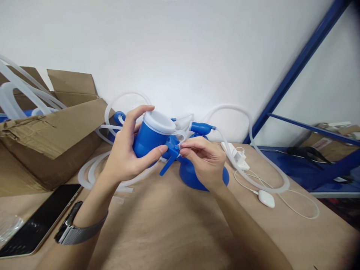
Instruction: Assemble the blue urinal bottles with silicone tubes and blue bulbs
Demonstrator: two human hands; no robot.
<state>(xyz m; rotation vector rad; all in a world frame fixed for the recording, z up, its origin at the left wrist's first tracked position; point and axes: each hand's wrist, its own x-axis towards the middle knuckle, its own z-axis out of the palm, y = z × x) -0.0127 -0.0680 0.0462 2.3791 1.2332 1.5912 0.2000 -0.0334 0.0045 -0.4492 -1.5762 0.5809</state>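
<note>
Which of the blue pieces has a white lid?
The blue cup in the left hand; the bell-shaped blue base beside it shows none.

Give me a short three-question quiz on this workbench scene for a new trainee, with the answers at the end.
1. True or false: the left hand grips the blue canister with the white lid.
2. Multiple choice: the mesh-band watch is on which wrist? A left, B right, C neither.
3. Fill in the gap: the open box to the person's left is made of ____.

Key: 1 true; 2 A; 3 cardboard.
</note>
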